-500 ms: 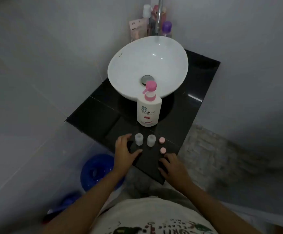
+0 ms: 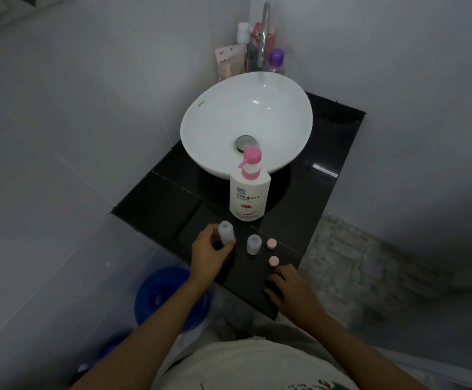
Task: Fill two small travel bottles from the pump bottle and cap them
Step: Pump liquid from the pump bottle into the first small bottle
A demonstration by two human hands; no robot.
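Note:
A white pump bottle [image 2: 249,190] with a pink pump head stands on the black counter [image 2: 308,204] in front of the sink. My left hand [image 2: 210,256] grips one small translucent travel bottle [image 2: 226,231], uncapped and upright, near the counter's front left. The second travel bottle [image 2: 253,244] stands open just to its right. Two pink caps [image 2: 271,243] [image 2: 274,260] lie beside it. My right hand [image 2: 294,291] rests on the counter's front edge, fingers curled loosely, holding nothing.
A white basin [image 2: 209,128] with a metal drain and tap [image 2: 264,32] fills the back of the counter. Toiletry bottles [image 2: 276,59] crowd the corner behind it. A blue bucket [image 2: 170,296] sits on the floor below left. Tiled walls close in on both sides.
My left hand has closed on the left travel bottle and moved it slightly left and up off its spot. The right hand stays at the counter edge.

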